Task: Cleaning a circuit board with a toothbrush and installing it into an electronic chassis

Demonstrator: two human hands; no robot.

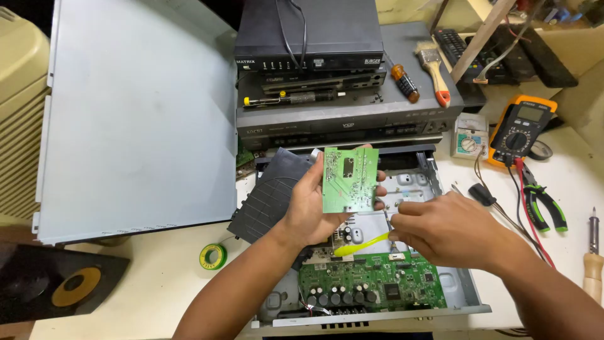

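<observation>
My left hand [308, 204] holds a small green circuit board [349, 179] upright, solder side facing me, above an open metal player chassis [462, 289]. My right hand [450, 230] is closed around a thin tool with a metal tip and a yellow-green handle [362, 244], its tip near the board's lower right corner. A larger green main board [371, 286] with several capacitors lies inside the chassis beneath both hands. A black plastic tray part [270, 192] sits tilted behind my left hand.
A grey metal cover [138, 119] lies at left. Stacked black players [314, 82] stand at the back, with screwdrivers [402, 82] and a brush [434, 72] on them. An orange multimeter [522, 129], green-handled pliers [544, 204], and a wooden-handled tool [592, 267] lie right. A tape roll [212, 256] sits front left.
</observation>
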